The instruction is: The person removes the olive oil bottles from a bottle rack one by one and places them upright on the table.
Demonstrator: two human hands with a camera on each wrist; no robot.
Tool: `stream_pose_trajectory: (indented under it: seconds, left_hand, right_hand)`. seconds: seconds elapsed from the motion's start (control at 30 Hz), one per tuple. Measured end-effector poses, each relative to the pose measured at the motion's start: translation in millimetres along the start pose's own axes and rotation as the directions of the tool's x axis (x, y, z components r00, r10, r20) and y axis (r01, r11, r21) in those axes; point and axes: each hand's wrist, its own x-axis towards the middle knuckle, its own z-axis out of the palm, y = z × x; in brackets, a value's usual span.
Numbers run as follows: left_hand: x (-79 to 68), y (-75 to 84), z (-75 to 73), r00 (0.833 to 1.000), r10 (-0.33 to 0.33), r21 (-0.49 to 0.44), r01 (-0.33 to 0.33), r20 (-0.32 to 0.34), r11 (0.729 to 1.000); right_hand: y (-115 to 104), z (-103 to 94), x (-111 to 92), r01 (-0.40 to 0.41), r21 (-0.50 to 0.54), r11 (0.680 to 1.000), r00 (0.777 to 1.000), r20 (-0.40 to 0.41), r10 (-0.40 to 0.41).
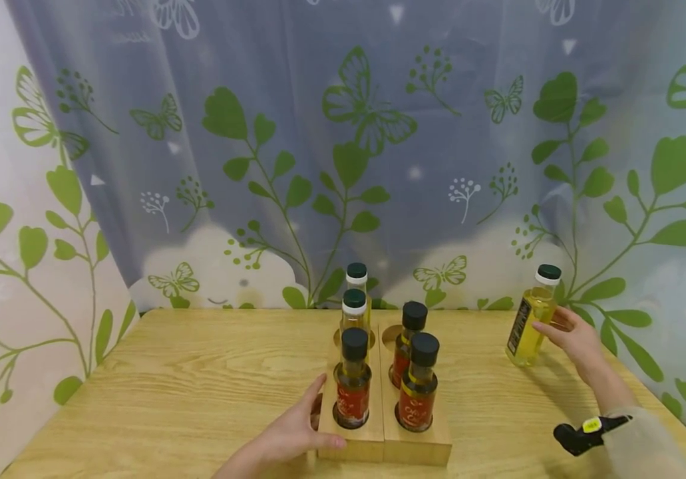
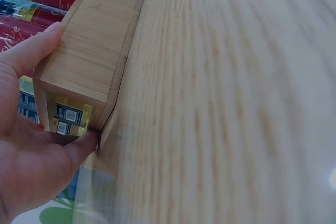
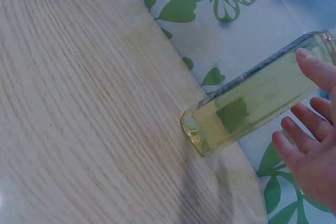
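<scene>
My left hand grips the front left corner of a light wooden bottle holder, thumb at the front and fingers along the side; the left wrist view shows the holder's open end. Far to the right, my right hand holds a square glass bottle of yellow oil with a dark green cap and black label. The thumb lies on the glass while the lower fingers stand off it in the right wrist view. Whether the bottle's base touches the table I cannot tell.
In the holder stand two green-capped oil bottles at the left rear, and red-labelled, black-capped bottles in front and on the right. One right rear hole shows partly. A patterned curtain hangs behind the wooden table.
</scene>
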Motion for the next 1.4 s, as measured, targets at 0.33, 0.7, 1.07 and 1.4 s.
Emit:
stream_pose_trajectory:
  seconds: [0.33,0.7,1.07,1.4]
  left_hand:
    - [0.6,0.6,0.6,1.000,0.016,-0.001,-0.016,0.013,1.000]
    - [0.3,-0.3,-0.6,1.000,0.009,-0.016,-0.009,0.004,1.000]
    - [-0.7,3.7,0.5,1.000,0.005,0.021,-0.005,0.005,1.000]
    - [-1.4,2.8,0.4,1.000,-0.001,0.019,0.002,-0.011,1.000]
  right_hand:
    - [-4,-18.2,-21,0.129,0.024,0.991,0.990,-0.056,-0.128]
    - [-20,-17.4,-36,0.204,0.252,0.946,0.956,0.159,-0.248]
    - [-48,42.7,-35,0.200,0.229,0.953,0.869,0.407,-0.281]
    - [-64,97.1,-29,0.231,0.243,0.942,0.764,0.555,-0.330]
